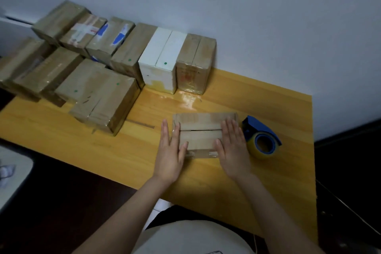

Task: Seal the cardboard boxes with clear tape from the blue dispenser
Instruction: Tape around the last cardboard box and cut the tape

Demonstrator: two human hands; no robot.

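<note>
A small brown cardboard box (201, 130) lies flat on the wooden table (206, 192), its two top flaps meeting at a slit across the middle. My left hand (170, 154) presses flat against the box's left side with straight fingers. My right hand (233, 146) lies flat over the box's right end, thumb on the top. Clear tape shows along the box's near edge and far edge. The blue tape dispenser (262, 136) with its clear roll sits on the table just right of the box, untouched.
Several taped cardboard boxes (107, 99) and a white box (158, 64) stand in rows at the back left against the wall. A loose bit of clear tape (188, 99) lies on the table behind the small box. The table's right edge drops to a dark floor.
</note>
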